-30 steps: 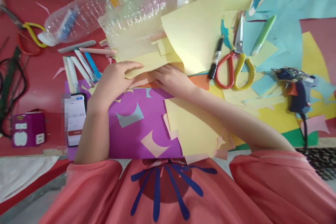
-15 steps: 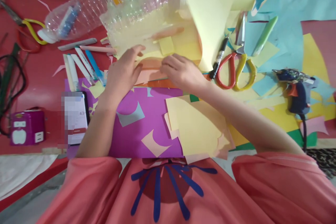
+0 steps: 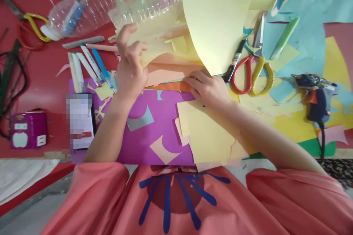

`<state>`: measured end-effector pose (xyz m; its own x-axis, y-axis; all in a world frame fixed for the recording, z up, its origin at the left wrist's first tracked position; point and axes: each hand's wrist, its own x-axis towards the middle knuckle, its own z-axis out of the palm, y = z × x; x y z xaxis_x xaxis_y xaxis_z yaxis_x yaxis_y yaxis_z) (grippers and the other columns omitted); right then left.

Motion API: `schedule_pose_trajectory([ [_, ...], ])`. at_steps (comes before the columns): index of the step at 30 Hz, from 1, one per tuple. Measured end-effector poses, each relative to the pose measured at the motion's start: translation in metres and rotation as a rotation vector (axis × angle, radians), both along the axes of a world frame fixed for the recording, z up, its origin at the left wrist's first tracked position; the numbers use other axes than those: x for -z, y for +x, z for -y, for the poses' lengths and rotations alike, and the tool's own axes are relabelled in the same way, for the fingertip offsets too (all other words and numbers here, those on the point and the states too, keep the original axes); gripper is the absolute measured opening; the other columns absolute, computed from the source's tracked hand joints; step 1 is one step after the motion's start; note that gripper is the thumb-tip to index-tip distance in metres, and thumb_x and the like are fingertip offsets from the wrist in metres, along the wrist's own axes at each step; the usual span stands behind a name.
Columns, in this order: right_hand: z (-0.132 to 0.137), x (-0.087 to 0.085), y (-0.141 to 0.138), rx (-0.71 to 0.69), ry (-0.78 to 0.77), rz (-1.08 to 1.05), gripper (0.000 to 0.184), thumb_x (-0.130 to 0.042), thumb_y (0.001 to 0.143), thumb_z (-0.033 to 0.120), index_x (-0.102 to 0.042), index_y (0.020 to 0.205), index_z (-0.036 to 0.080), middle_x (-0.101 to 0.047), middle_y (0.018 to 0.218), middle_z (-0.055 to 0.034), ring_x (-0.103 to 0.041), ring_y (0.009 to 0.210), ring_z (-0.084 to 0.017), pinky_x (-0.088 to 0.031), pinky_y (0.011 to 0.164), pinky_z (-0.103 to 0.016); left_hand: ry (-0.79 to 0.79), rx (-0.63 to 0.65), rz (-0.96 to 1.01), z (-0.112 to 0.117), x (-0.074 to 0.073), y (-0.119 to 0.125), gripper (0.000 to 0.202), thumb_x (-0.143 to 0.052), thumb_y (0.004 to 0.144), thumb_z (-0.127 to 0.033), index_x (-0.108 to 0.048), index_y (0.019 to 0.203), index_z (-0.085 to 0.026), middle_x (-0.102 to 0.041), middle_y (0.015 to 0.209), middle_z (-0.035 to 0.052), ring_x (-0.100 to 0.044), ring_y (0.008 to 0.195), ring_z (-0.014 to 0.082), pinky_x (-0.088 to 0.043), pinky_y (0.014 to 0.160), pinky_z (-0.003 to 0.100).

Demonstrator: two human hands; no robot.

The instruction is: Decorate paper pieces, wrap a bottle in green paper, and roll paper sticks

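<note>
Nearest, a purple sheet (image 3: 138, 150) is lying spread out, bearing curved offcuts (image 3: 163, 154), so some cutting seems done. Beyond it, the right hand (image 3: 206, 87), fingers bent close together, is resting on a peach sheet (image 3: 165, 72) and an orange sheet (image 3: 179, 87); whether it is gripping them, I cannot tell. The left hand (image 3: 131, 67) is standing with fingers raised and spread beside yellow paper (image 3: 154, 49). That paper is bowing up between the hands, so flattening the layers seems unfinished. Scissors (image 3: 267, 74) are lying unused to the right. Farther off, a capped bottle (image 3: 93, 5) is lying sideways, showing something blue (image 3: 74, 18): contents or label, I cannot tell.
</note>
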<state>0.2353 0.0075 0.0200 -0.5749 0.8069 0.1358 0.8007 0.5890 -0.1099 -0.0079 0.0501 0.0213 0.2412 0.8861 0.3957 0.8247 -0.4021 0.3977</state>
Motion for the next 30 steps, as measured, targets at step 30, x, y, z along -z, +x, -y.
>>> schedule_pose_trajectory([
  [30, -0.061, 0.012, 0.019, -0.291, -0.144, -0.257, 0.038, -0.037, 0.096, 0.039, -0.068, 0.113, 0.024, -0.069, 0.119, -0.0073, -0.060, 0.110, -0.019, -0.049, 0.099, -0.033, -0.164, 0.073, -0.230, 0.016, -0.027, 0.030, 0.030, -0.043, 0.094, -0.023, -0.055, 0.120, -0.030, -0.041, 0.153, 0.0008, -0.026, 0.147, 0.0204, -0.014, 0.123, 0.055],
])
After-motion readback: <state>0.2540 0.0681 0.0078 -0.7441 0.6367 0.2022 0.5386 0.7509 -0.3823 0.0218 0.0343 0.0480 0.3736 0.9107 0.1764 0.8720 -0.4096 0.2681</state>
